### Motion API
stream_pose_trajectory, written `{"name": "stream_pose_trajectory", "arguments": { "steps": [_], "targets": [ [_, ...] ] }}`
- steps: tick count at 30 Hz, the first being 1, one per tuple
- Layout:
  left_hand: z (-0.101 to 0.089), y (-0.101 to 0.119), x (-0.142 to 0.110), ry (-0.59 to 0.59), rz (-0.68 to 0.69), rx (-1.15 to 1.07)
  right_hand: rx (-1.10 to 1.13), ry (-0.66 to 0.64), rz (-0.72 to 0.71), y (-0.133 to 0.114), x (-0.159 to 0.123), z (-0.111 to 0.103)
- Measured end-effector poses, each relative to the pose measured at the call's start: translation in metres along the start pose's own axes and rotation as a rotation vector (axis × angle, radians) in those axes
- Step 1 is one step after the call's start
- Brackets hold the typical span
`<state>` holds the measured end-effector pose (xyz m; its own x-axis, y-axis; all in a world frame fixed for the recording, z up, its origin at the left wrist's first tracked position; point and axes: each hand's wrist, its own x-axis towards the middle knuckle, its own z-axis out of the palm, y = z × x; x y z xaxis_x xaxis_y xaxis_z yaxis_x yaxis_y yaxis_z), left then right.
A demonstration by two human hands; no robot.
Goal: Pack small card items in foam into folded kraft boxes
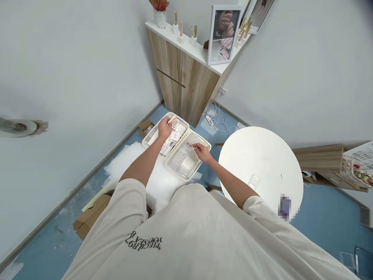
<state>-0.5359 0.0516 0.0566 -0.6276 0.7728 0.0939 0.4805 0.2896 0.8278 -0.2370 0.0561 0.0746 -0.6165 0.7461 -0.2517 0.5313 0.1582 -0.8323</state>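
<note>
Two white perforated plastic baskets sit side by side before me on a white surface. Over the far end of the left basket (pixel 148 137), my left hand (pixel 165 128) is closed on a small flat pack (pixel 174 122) with pinkish pieces on it. Beneath it lie several printed cards and packs (pixel 175 135). In the right basket (pixel 207 144) are several clear plastic cases (pixel 180 157). My right hand (pixel 203 152) reaches over its right side, fingertips pinched at the far edge of a clear case; the exact grip is too small to see well.
A round white table (pixel 262 155) stands to the right, with a small clear case (pixel 254 181) and a blurred-out object on it. Ahead is a wooden cabinet (pixel 186 77) carrying bottles and a picture frame (pixel 223 35). Cables and a power strip (pixel 209 119) lie on the blue floor; a cardboard box (pixel 91 216) is at left.
</note>
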Motion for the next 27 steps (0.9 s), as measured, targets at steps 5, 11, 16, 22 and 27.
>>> {"name": "stream_pose_trajectory", "arguments": {
  "steps": [5, 11, 16, 22, 27],
  "targets": [
    [0.016, 0.049, -0.025, -0.2, 0.026, -0.185, 0.084, 0.144, 0.004, 0.009, -0.017, -0.017],
    [0.083, 0.105, -0.083, -0.515, 0.095, -0.311, 0.221, 0.382, 0.067, 0.044, -0.05, -0.057],
    [0.157, 0.156, -0.138, -0.742, 0.159, -0.304, 0.374, 0.524, 0.106, 0.083, -0.102, -0.105],
    [0.244, 0.212, -0.213, -0.89, 0.164, -0.279, 0.43, 0.642, 0.261, 0.138, -0.19, -0.168],
    [0.308, 0.24, -0.273, -0.948, 0.211, -0.211, 0.488, 0.665, 0.343, 0.187, -0.255, -0.205]
  ]
}}
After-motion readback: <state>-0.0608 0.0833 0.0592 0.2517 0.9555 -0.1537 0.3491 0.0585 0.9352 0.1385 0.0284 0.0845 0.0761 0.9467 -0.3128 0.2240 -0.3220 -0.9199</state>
